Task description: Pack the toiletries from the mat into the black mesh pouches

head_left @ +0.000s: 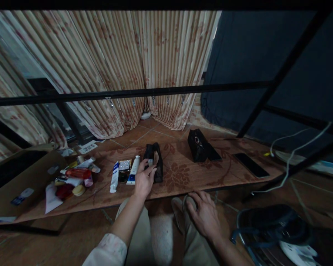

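Note:
My left hand (144, 179) is closed at the near left edge of an open black pouch (158, 166). Between its fingers is a small greyish item (150, 162), too small and dim to name. Left of that hand lie a white and blue tube (134, 170), a glittery square compact (124, 165) and another white and blue tube (114, 177). My right hand (204, 212) rests on my knee below the table edge, fingers stretched out and holding nothing.
Loose cosmetics, including a red bottle (78, 173) and a pink tube (52, 198), are heaped beside a cardboard box (41, 184). A black bag (197, 146) and a phone (251, 165) lie to the right on the table (177, 177). Black metal bars (166, 91) cross behind.

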The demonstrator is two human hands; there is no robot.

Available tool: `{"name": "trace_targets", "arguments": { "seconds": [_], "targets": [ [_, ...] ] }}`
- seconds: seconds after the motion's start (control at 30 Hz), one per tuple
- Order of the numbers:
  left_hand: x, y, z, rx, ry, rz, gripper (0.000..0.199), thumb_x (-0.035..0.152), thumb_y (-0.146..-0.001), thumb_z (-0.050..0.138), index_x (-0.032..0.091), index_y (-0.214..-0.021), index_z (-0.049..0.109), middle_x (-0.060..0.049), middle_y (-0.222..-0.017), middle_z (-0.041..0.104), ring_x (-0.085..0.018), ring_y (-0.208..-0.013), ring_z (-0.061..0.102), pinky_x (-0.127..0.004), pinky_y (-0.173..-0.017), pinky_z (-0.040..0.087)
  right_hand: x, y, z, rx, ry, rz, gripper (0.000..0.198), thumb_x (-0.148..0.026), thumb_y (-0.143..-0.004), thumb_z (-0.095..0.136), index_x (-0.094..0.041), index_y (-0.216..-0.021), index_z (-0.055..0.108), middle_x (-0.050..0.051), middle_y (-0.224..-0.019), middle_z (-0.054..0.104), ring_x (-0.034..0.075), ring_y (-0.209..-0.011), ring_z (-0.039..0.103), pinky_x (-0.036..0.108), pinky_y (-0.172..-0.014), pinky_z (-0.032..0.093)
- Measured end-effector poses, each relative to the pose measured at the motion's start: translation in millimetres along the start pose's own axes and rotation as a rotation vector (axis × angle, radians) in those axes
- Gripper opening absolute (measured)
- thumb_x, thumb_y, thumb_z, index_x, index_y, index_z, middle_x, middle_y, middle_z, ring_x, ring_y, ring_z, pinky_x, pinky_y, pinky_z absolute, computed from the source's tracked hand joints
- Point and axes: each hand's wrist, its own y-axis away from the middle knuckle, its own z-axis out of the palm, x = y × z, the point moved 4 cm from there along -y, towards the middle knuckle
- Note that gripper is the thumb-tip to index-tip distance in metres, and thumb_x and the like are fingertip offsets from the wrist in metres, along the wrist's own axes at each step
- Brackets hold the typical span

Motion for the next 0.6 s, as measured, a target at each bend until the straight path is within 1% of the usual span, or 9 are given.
{"name": "trace_targets", "arguments": {
  "seconds": [0.1, 0.2, 0.3, 0.4, 0.5, 0.53, 0.6],
  "targets": [
    [-0.7, 1.4, -0.4, 0.078, 0.080, -0.045, 0.025, 0.035, -0.086, 0.050, 0.021, -0.094, 0.069, -0.007, -0.113, 0.048, -0.016, -0.093, 0.057, -0.033, -0.087, 0.050, -0.9, 0.3, -0.5, -0.004, -0.014, 0.008, 0.032, -0.038, -0.085, 0.043, -0.027, -0.109, 0.061, 0.005, -0.119, 0.054, 0.023, -0.111, 0.044, 0.038, -0.093, 0.036],
    [2.2, 3.7, -1.0, 0.144, 0.094, -0.048, 0.025, 0.034, -0.086, 0.050, 0.019, -0.090, 0.069, -0.007, -0.105, 0.047, -0.015, -0.091, 0.056, -0.032, -0.086, 0.050, -1.3, 1.0, -1.7, 0.006, -0.017, 0.013, 0.032, -0.038, -0.085, 0.043, -0.027, -0.109, 0.060, 0.005, -0.119, 0.054, 0.023, -0.111, 0.044, 0.038, -0.093, 0.036],
    [4.8, 5.2, -1.7, 0.168, 0.069, -0.034, 0.024, 0.034, -0.085, 0.051, 0.019, -0.087, 0.070, -0.006, -0.099, 0.048, -0.016, -0.091, 0.055, -0.032, -0.085, 0.049, -1.2, 1.4, -2.1, 0.008, -0.016, 0.014, 0.032, -0.038, -0.085, 0.043, -0.026, -0.109, 0.060, 0.005, -0.119, 0.054, 0.023, -0.111, 0.044, 0.038, -0.094, 0.035],
    [4.9, 5.5, -1.0, 0.142, 0.044, -0.028, 0.025, 0.035, -0.085, 0.051, 0.020, -0.089, 0.070, -0.005, -0.090, 0.052, -0.015, -0.085, 0.056, -0.029, -0.079, 0.049, -0.9, 0.9, -1.4, 0.007, -0.015, 0.019, 0.032, -0.037, -0.085, 0.043, -0.026, -0.110, 0.060, 0.005, -0.118, 0.054, 0.023, -0.111, 0.044, 0.038, -0.094, 0.035],
    [4.8, 3.5, 0.6, 0.086, 0.034, -0.024, 0.026, 0.037, -0.086, 0.050, 0.021, -0.092, 0.070, -0.004, -0.088, 0.057, -0.014, -0.082, 0.058, -0.026, -0.075, 0.048, -2.0, 0.0, -0.6, 0.006, -0.017, 0.016, 0.031, -0.037, -0.085, 0.043, -0.026, -0.109, 0.060, 0.005, -0.117, 0.054, 0.023, -0.110, 0.044, 0.038, -0.093, 0.035],
    [5.2, 2.0, 0.9, 0.066, 0.029, -0.017, 0.026, 0.037, -0.086, 0.050, 0.022, -0.092, 0.070, -0.004, -0.088, 0.059, -0.014, -0.082, 0.059, -0.026, -0.076, 0.048, -2.7, -0.2, -0.6, 0.007, -0.017, 0.014, 0.031, -0.037, -0.085, 0.043, -0.026, -0.109, 0.060, 0.005, -0.116, 0.055, 0.023, -0.109, 0.044, 0.037, -0.093, 0.035],
    [7.0, -2.7, 0.7, 0.023, 0.015, 0.019, 0.025, 0.037, -0.086, 0.051, 0.023, -0.090, 0.070, -0.003, -0.088, 0.064, -0.015, -0.084, 0.060, -0.029, -0.083, 0.046, -3.9, -0.4, -0.9, 0.006, -0.012, 0.012, 0.030, -0.036, -0.085, 0.044, -0.027, -0.108, 0.060, 0.004, -0.115, 0.055, 0.023, -0.109, 0.045, 0.037, -0.092, 0.035]
  ]
}}
